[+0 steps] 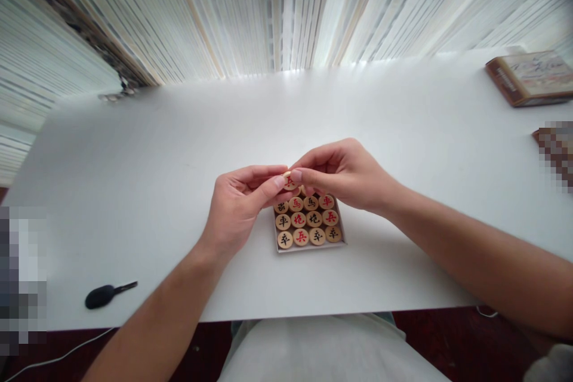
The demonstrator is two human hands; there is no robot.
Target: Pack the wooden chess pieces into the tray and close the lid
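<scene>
Between the fingertips of both hands is a round wooden xiangqi piece [290, 181] with a red character facing up. My left hand [244, 197] pinches its left side, thumb on top. From the right, my right hand [342, 173] grips the same piece with thumb and fingers. Just below and behind them lies a shallow white box [308, 248] holding rows of xiangqi pieces [314, 219], some marked in red and others in black. The hands cover the far part of the box, so its back row is mostly hidden.
The box rests on a white table [134, 191] near its front edge. A black object with a thin handle [101, 296] lies at front left. At the far right is a brown box [532, 80]. A striped curtain [250, 12] hangs behind the table.
</scene>
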